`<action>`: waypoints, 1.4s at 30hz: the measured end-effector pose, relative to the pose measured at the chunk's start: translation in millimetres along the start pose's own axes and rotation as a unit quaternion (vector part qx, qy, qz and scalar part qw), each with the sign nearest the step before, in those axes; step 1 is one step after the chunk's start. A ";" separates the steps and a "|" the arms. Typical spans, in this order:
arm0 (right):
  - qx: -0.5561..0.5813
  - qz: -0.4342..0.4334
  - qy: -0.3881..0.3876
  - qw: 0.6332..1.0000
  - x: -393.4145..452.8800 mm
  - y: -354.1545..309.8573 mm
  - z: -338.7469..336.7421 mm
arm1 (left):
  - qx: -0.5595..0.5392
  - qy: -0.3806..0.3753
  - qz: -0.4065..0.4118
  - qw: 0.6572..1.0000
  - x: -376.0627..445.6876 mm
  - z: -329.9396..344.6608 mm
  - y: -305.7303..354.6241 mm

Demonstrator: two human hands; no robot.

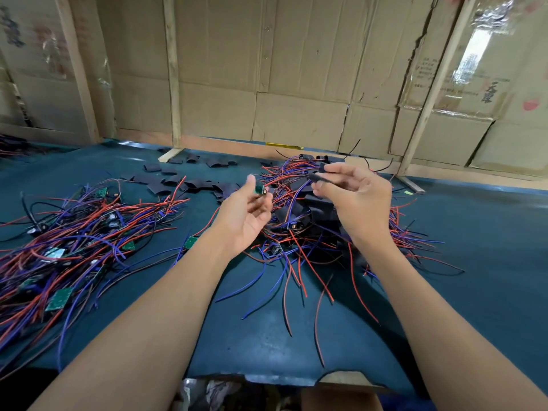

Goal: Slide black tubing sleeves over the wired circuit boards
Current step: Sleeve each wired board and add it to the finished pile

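The left hand (247,213) pinched a small green board (258,189) between thumb and fingertips, palm turned up, raised above the table (480,232). Just right of the board, apart from it, the right hand (360,200) gripped a black sleeve (321,177) between thumb and forefinger; the other fingers curled loosely. Directly below and behind the board lay a heap (305,221) of sleeved boards with red, blue and black wires spreading outward over the blue-green surface. Well left of the board sat a larger tangle (74,244) of bare green boards and wires. Behind and left of the board, loose sleeves (189,179) lay scattered, flat, toward the cardboard wall (296,84).
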State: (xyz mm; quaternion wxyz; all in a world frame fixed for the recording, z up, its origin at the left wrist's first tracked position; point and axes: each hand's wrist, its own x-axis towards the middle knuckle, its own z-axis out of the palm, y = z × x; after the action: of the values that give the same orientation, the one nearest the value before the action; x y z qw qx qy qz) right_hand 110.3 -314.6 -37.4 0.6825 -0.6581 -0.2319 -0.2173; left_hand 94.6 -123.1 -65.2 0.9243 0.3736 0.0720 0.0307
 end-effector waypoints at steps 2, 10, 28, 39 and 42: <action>0.000 -0.001 -0.029 1.000 0.5 0.4 -3.2 | -0.005 0.019 0.047 0.999 1.3 0.2 1.3; -0.151 -0.054 -0.093 0.983 -5.5 9.9 3.9 | 0.051 0.019 0.112 0.992 -3.5 3.3 4.3; -0.388 -0.298 -0.081 0.868 -8.3 10.0 7.1 | 0.140 -0.060 0.163 0.975 -9.9 8.7 -8.3; -0.369 -0.318 -0.073 0.870 -11.4 11.4 11.5 | 0.123 -0.058 0.152 0.979 -10.6 13.3 -11.1; -0.357 -0.294 -0.064 0.884 -12.5 12.5 13.1 | 0.137 -0.054 0.160 0.976 -10.3 13.2 -11.1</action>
State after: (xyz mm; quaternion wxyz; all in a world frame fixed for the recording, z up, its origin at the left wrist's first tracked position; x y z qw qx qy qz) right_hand 107.4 -301.2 -54.5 0.2898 -0.7715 -0.3650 -0.4332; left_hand 86.5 -141.4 -62.4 0.8500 0.5043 -0.0352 0.1481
